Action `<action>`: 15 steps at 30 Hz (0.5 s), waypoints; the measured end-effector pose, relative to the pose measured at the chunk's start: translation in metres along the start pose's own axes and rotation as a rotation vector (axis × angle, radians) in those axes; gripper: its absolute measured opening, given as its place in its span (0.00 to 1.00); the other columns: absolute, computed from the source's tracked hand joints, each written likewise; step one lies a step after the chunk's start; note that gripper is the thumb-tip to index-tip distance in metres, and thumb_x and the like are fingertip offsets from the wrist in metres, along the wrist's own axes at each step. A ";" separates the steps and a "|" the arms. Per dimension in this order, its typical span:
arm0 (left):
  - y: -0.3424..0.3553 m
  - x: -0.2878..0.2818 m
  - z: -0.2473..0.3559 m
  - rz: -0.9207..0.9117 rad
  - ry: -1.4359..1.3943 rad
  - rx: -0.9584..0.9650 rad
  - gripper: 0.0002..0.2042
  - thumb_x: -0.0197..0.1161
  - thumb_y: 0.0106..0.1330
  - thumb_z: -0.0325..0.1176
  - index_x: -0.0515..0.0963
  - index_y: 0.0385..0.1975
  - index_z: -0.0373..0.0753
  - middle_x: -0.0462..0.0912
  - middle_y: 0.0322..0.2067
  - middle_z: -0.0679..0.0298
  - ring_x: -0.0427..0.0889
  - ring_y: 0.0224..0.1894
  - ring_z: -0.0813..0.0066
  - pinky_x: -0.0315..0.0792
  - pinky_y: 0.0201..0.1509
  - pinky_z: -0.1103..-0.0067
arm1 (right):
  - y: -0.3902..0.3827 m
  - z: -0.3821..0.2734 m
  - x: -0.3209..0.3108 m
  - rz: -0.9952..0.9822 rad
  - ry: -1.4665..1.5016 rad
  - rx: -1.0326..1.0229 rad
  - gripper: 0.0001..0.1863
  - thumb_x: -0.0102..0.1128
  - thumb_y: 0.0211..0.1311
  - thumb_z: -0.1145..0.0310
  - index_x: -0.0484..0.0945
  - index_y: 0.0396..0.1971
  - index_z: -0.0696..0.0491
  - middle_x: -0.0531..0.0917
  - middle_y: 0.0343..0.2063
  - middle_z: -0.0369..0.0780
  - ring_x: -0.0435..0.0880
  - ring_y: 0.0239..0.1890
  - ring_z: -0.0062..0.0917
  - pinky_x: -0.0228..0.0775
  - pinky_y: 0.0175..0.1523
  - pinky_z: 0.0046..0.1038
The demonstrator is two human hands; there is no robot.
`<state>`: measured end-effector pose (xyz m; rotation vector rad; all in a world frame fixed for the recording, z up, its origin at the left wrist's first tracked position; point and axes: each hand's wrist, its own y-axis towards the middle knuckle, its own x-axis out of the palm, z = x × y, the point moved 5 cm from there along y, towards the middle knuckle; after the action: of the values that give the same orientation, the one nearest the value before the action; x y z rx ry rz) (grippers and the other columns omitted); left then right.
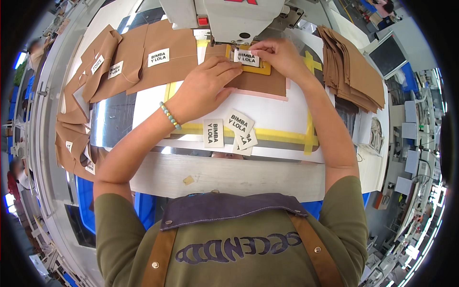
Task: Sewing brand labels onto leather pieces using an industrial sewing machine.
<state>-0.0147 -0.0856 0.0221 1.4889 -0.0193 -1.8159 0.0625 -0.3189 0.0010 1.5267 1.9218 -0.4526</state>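
Note:
A white rectangular label (246,58) with black lettering lies inside a yellow frame (260,70) under the machine head. Beneath the frame is a brown fabric piece (263,85) with a pink edge strip. My right hand (281,56) pinches the label's upper right edge between thumb and fingertips. Flat beside the frame's left side rests my left hand (203,85), fingers stretched toward the label and holding nothing visible; a beaded bracelet circles that wrist. Nearer to me, a loose label (213,133) lies next to several overlapping labels (240,122).
The white sewing machine head (241,21) hangs just beyond my hands. Brown pieces with labels and trailing threads (165,43) spread to the left. A stack of brown pieces (351,76) stands at right. Yellow tape (282,136) borders the white work plate. A monitor (388,53) is farther right.

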 end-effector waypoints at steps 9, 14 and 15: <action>0.013 0.021 -0.020 -0.075 0.077 0.004 0.26 0.72 0.71 0.37 0.79 0.67 0.37 0.79 0.71 0.58 0.70 0.75 0.51 0.69 0.79 0.60 | -0.011 -0.009 0.003 0.080 -0.068 0.015 0.09 0.73 0.69 0.67 0.93 0.45 0.53 0.92 0.39 0.40 0.90 0.36 0.28 0.81 0.46 0.31; 0.011 0.022 -0.028 -0.093 0.008 0.008 0.26 0.72 0.72 0.38 0.80 0.68 0.37 0.78 0.72 0.58 0.66 0.78 0.50 0.65 0.82 0.60 | -0.028 -0.009 -0.007 0.121 -0.274 -0.322 0.08 0.69 0.68 0.73 0.92 0.43 0.52 0.89 0.50 0.38 0.89 0.47 0.32 0.82 0.50 0.34; 0.010 0.022 -0.030 -0.092 0.008 0.008 0.26 0.72 0.72 0.38 0.80 0.68 0.37 0.78 0.72 0.58 0.66 0.78 0.50 0.65 0.82 0.60 | -0.033 -0.010 -0.006 0.081 -0.351 -0.429 0.09 0.67 0.68 0.75 0.92 0.43 0.52 0.88 0.53 0.37 0.88 0.52 0.33 0.83 0.52 0.35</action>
<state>0.0161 -0.0916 -0.0007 1.5244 0.0464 -1.8846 0.0287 -0.3257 0.0083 1.1538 1.5552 -0.2316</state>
